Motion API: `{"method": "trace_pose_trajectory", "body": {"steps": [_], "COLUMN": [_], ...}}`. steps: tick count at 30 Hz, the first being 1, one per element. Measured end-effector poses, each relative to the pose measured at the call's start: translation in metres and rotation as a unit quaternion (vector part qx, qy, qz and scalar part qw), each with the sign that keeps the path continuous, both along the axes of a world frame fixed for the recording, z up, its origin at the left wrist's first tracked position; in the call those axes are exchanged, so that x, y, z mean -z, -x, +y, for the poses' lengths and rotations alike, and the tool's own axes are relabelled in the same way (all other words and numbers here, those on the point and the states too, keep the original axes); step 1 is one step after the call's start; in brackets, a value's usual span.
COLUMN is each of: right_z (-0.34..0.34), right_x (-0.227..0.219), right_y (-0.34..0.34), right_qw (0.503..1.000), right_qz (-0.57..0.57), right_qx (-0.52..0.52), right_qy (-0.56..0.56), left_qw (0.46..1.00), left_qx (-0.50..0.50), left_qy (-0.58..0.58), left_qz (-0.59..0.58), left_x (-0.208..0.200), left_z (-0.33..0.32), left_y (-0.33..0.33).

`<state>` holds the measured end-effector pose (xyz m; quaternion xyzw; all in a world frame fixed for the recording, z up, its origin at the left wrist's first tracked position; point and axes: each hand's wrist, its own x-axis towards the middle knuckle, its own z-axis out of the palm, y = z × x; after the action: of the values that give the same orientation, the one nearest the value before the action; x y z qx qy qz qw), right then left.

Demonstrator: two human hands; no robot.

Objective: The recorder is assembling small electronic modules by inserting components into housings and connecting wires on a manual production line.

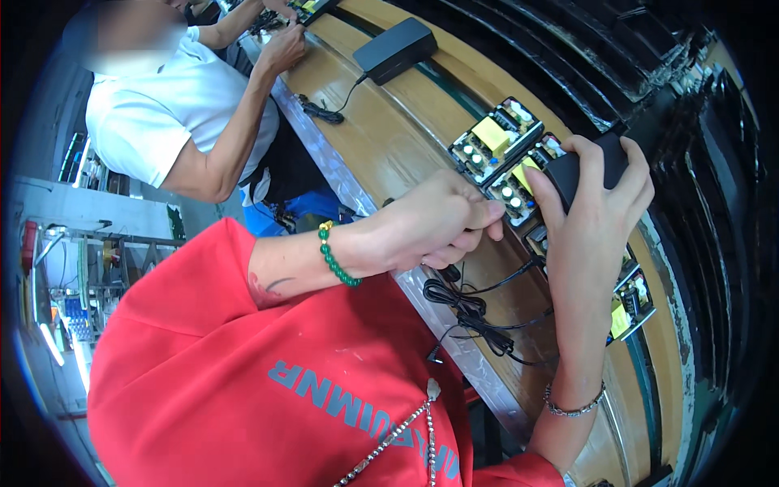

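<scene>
My right hand [596, 187] grips a black plastic casing [613, 158], thumb on the near side and fingers spread over the far side. Under it lies a circuit board with a yellow transformer [519, 183], partly hidden by the casing and my thumb. My left hand [446, 219] is closed beside that board's left edge, fingers curled and thumb pressed against them; whatever they pinch is hidden. Just beyond sits another circuit board [493, 144] in a black half-shell. A bundled black cable with a plug [462, 308] lies below my left hand, between my forearms.
Another circuit board [630, 308] lies right of my right forearm. Farther up the wooden bench [381, 130] is a closed black power adapter [395, 50] with its cable [320, 109]. A co-worker in a white shirt [174, 114] works at upper left. Dark racking [690, 203] borders the far side.
</scene>
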<state>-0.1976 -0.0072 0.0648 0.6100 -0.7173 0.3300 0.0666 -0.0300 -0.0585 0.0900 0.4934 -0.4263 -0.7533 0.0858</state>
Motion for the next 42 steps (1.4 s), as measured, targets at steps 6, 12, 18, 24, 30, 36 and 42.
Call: {"method": "trace_pose_trajectory", "body": {"steps": [6, 12, 18, 24, 30, 36, 42], "right_z": [-0.003, -0.002, 0.003, 0.029, 0.088, 0.126, 0.128], "right_x": [-0.001, -0.005, -0.017, -0.047, -0.063, -0.052, -0.033], "right_y": [0.001, -0.003, -0.009, 0.013, 0.057, 0.062, 0.056], "right_qw": [1.000, 0.999, 0.996, 0.999, 0.988, 0.987, 0.981], "right_qz": [0.027, 0.038, 0.085, 0.048, -0.128, 0.014, 0.055], "right_qx": [0.001, 0.012, 0.027, 0.016, 0.040, 0.029, 0.040], "right_qy": [-0.001, -0.009, 0.003, 0.010, -0.080, -0.159, -0.182], "left_qw": [0.999, 0.881, 0.724, 0.684, 0.672, 0.715, 0.722], "left_qx": [0.002, 0.012, -0.091, -0.061, -0.030, 0.032, -0.008], "left_qy": [0.032, 0.473, 0.680, 0.721, 0.739, 0.696, 0.692], "left_qz": [0.014, 0.018, -0.071, -0.089, 0.028, 0.055, 0.033], "left_x": [0.005, 0.041, 0.036, 0.047, 0.058, 0.054, 0.059], "left_z": [0.002, 0.023, 0.017, -0.029, -0.042, -0.041, -0.032], "left_y": [-0.002, -0.023, -0.059, -0.068, -0.029, -0.031, -0.051]}}
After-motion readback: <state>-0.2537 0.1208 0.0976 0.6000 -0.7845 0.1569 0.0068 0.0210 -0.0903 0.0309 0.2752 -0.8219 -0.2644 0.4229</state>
